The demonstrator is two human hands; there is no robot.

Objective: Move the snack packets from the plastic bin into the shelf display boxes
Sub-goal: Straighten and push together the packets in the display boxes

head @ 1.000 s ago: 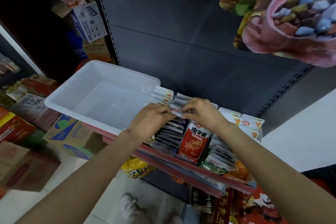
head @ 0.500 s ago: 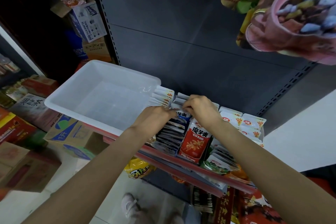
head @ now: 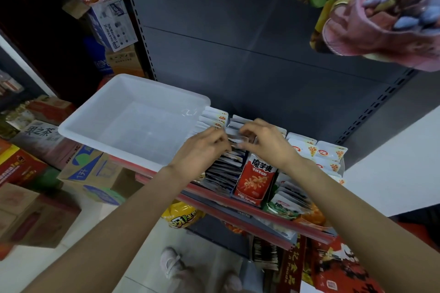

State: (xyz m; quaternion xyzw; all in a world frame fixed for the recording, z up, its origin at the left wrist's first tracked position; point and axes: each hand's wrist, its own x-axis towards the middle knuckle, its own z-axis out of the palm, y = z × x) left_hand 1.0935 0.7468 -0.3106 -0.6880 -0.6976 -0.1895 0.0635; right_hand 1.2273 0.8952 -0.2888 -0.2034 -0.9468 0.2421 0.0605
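Your left hand (head: 204, 147) and right hand (head: 266, 143) both pinch the tops of the dark-edged foil snack packets (head: 226, 166) standing in the blue cardboard display box (head: 240, 188), fingers curled round their upper edges. Since a second ago your hands have drawn slightly apart along the row, squaring it. Left of your grip, the white translucent plastic bin (head: 95, 123) looks emptied, so stocking seems nearly finished.

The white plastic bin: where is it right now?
Head view, left of centre: the white plastic bin sits on the shelf, beside the packet rows.
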